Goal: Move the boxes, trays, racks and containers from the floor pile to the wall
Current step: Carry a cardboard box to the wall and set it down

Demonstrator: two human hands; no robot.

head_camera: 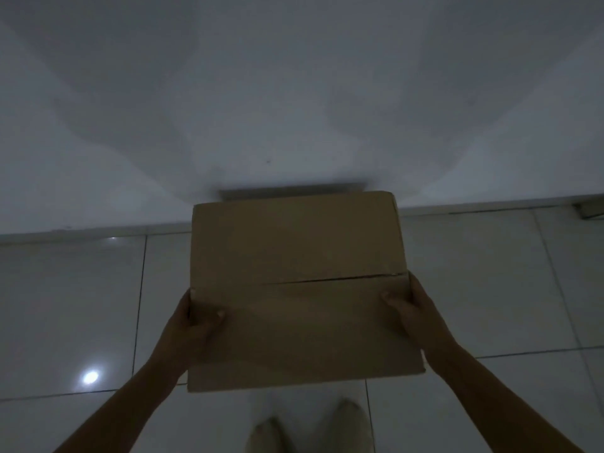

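Note:
A brown cardboard box point(294, 256) fills the middle of the view, its top flaps closed with a seam running across. My left hand point(192, 325) grips its left edge, thumb on top. My right hand point(411, 308) grips the right edge the same way. The box's far edge is close to the white wall point(294, 93). Whether the box rests on the floor or hangs above it cannot be told. A grey strip point(287, 192) shows just behind the box at the wall's foot.
Glossy white floor tiles point(81, 305) spread on both sides of the box, with a lamp reflection at the lower left. My two shoes point(307, 426) stand just behind the box. A small dark object point(588, 212) sits at the wall's foot, far right.

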